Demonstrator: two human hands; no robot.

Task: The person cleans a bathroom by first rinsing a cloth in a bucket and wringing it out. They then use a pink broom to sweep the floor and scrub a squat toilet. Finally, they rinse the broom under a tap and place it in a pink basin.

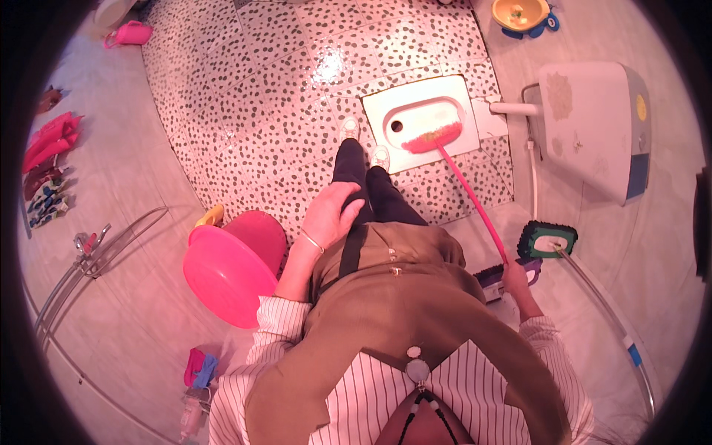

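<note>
My right hand (517, 280) grips the upper part of a thin pink broom handle (471, 197). Its pinkish-red broom head (433, 139) lies across the near side of a white squat toilet (374, 111) set in the floor. The toilet's dark drain hole (396, 126) shows left of the bristles. With no object in it, my left hand (332, 213) is over my thigh by a hanging black strap (350, 253), thumb apart from the fingers. Whether its palm rests on the trousers, I cannot tell. My light shoes (349, 129) stand just left of the toilet.
Pink plastic basins (231, 278) lean at my left, near a hose and tap (86, 245). On the right wall hangs a toilet cistern (589, 128). A green-backed mop (550, 243) and a purple brush head (534, 270) are near my right hand. Pebble-patterned tiles (267, 111) cover the floor.
</note>
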